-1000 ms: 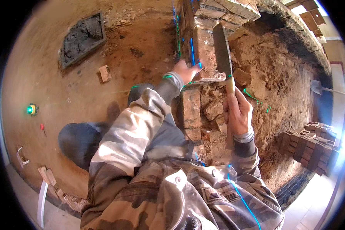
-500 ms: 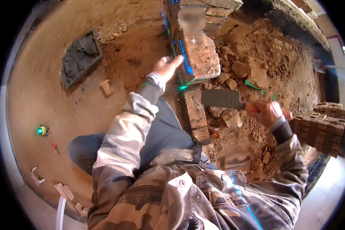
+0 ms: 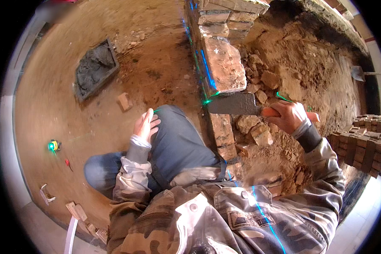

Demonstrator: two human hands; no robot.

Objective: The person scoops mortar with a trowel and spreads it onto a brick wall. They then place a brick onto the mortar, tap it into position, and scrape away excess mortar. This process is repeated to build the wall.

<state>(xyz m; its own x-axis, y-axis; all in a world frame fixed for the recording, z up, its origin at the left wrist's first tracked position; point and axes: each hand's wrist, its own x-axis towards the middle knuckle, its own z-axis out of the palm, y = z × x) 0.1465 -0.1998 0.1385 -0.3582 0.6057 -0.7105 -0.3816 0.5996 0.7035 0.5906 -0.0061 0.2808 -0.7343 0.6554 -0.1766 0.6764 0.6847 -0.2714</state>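
Note:
My right hand is wrapped around the orange handle of a trowel with a dark, rectangular blade. The blade reaches left across the low brick wall, close against the near end of a pale reddish brick that stands higher on it. Blue and green laser lines run along the brick's left side, and a bright green spot shows by the blade's tip. My left hand holds nothing; its fingers are stretched out beside my bent knee.
Left on the dirt floor are a tray of grey mortar, a loose brick piece and a lit laser level. Broken bricks and rubble lie right of the wall. Stacked bricks and a shovel are farther right.
My left hand has drawn back from beside the upper brick to my knee. The trowel blade has moved left, over the wall. The whole view has shifted slightly.

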